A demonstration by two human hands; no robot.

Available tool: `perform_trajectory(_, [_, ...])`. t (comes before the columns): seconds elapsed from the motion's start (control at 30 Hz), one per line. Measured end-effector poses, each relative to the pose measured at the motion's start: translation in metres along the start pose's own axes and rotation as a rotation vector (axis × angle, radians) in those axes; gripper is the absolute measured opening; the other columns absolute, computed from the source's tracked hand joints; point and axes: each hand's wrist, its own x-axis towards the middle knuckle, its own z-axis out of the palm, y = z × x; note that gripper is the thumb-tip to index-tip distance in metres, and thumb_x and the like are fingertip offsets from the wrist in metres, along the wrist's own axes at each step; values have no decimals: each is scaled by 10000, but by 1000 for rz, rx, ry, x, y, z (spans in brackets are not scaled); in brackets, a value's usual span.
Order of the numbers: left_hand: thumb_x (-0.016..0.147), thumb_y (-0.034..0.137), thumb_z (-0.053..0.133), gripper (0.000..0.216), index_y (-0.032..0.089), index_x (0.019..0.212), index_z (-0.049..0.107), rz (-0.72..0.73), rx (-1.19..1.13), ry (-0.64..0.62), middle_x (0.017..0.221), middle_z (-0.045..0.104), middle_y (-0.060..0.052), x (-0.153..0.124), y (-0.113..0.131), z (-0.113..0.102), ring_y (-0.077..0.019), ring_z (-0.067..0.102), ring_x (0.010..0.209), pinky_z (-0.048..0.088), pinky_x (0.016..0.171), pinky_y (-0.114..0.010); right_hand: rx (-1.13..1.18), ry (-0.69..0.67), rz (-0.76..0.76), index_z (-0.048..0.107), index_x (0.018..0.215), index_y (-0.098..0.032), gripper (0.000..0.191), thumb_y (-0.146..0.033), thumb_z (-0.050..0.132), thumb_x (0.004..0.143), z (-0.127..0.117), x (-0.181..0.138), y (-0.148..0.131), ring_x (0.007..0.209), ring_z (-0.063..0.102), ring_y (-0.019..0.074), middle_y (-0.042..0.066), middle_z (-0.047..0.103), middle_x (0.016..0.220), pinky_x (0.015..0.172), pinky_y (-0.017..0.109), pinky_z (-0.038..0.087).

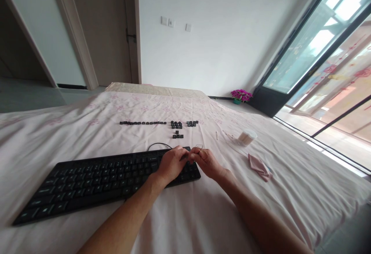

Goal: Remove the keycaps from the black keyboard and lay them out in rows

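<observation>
A black keyboard (98,182) lies across a bed covered with a pale pink sheet (72,130). My left hand (171,164) rests on the keyboard's right end, fingers curled and pressed down. My right hand (206,162) meets it at the keyboard's far right corner, fingers pinched around a thin wire tool (199,146) that sticks up. Beyond the keyboard, rows of loose black keycaps (145,123) and small groups of keycaps (177,126) are laid out on the sheet.
A clear tub of cotton swabs (246,137) lies right of the keycaps, with a loose swab (216,135) nearby. A folded pink cloth (259,167) sits to the right. A keyboard cable (158,145) loops behind. Door, wall, flower pot (240,96) and large windows stand beyond.
</observation>
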Motion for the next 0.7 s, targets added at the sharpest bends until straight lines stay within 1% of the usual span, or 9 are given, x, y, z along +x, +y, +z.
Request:
perform_trajectory(0.13, [822, 249, 572, 94, 253, 825, 666, 16, 29, -24, 852, 635, 0, 1, 5, 2, -168, 590, 838, 414, 724, -247, 25, 96, -13, 567, 702, -186, 348, -344, 373, 944, 3, -1, 5, 653, 562, 136, 14, 595, 668, 671, 254, 437])
perform_trajectory(0.27, [786, 320, 626, 82, 248, 798, 664, -35, 87, -11, 818, 621, -4, 3, 9, 8, -178, 580, 805, 405, 685, -258, 2, 133, -61, 541, 691, -188, 325, -334, 384, 936, 8, 0, 9, 631, 549, 132, 12, 579, 666, 657, 251, 435])
perform_trajectory(0.37, [804, 323, 601, 105, 242, 829, 663, -64, 92, 14, 867, 620, -16, 3, 11, 12, -183, 577, 822, 409, 697, -269, -25, 132, -101, 532, 695, -195, 305, -324, 387, 931, 10, -1, 8, 640, 553, 138, 18, 584, 681, 651, 254, 436])
perform_trajectory(0.5, [827, 311, 570, 133, 238, 895, 657, -47, 60, 18, 955, 637, -28, 3, 13, 11, -194, 571, 901, 416, 776, -282, -72, 138, -153, 527, 702, -203, 281, -304, 392, 927, 13, -4, 7, 622, 543, 145, 22, 581, 671, 640, 267, 431])
perform_trajectory(0.57, [842, 323, 549, 147, 235, 888, 657, -39, 78, 5, 928, 650, -31, 2, 13, 11, -201, 572, 908, 412, 787, -287, -99, 139, -175, 528, 706, -206, 280, -304, 387, 927, 14, -7, 7, 621, 538, 152, 29, 580, 671, 644, 277, 432])
perform_trajectory(0.7, [856, 361, 521, 178, 231, 831, 641, -26, 136, -4, 863, 656, -28, 2, 12, 11, -203, 580, 861, 407, 742, -283, -107, 146, -187, 542, 730, -211, 290, -328, 367, 930, 15, -10, 7, 636, 546, 167, 42, 588, 681, 656, 292, 440])
